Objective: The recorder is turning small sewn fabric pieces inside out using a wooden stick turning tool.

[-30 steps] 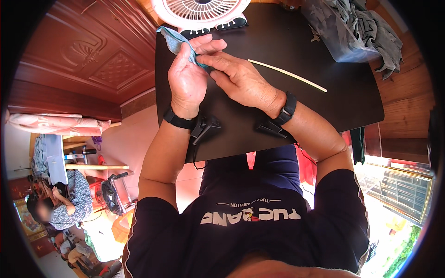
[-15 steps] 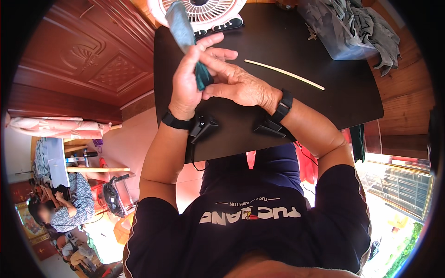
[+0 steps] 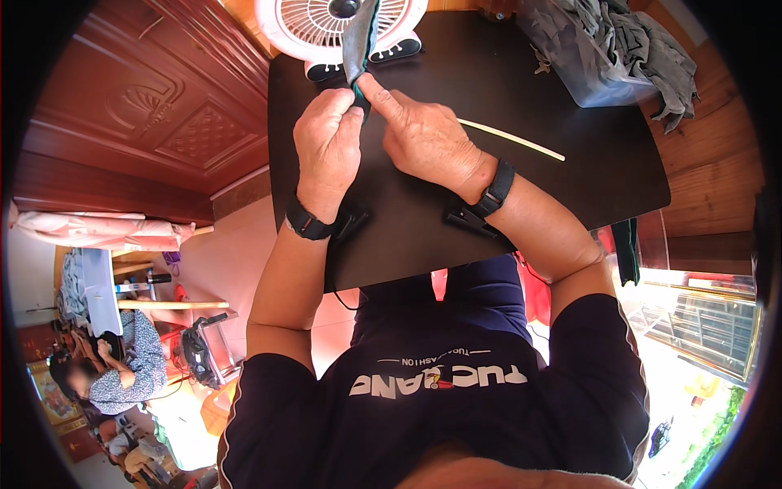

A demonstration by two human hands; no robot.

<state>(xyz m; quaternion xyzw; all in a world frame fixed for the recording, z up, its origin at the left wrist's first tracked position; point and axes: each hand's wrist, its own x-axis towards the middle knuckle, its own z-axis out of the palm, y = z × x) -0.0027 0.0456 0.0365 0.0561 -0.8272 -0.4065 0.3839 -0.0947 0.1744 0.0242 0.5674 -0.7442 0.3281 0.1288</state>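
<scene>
My left hand [image 3: 327, 138] is closed in a fist, thumb on top, around the lower end of a narrow fabric piece [image 3: 356, 50]. The cloth is grey with a dark green edge and stands up from the fist in front of the fan. From the right, my right hand [image 3: 432, 143] reaches over with its index finger stretched out, its tip touching the cloth just above the left fist. Its other fingers are bent and its thumb is mostly hidden. To the right of that hand, a thin pale strip [image 3: 521, 142] lies on the dark table [image 3: 391, 236].
A pink-and-white fan [image 3: 305, 37] stands at the table's far edge. At the far right sits a clear bin [image 3: 607, 91] heaped with grey cloth pieces [image 3: 635, 49]. Black stands [image 3: 468, 220] lie near the front edge. Another person [image 3: 134, 367] sits away to the left.
The left hand has gone from spread fingers to a fist around the cloth. My right hand has drawn back slightly, index finger now extended. The fabric piece has swung right.
</scene>
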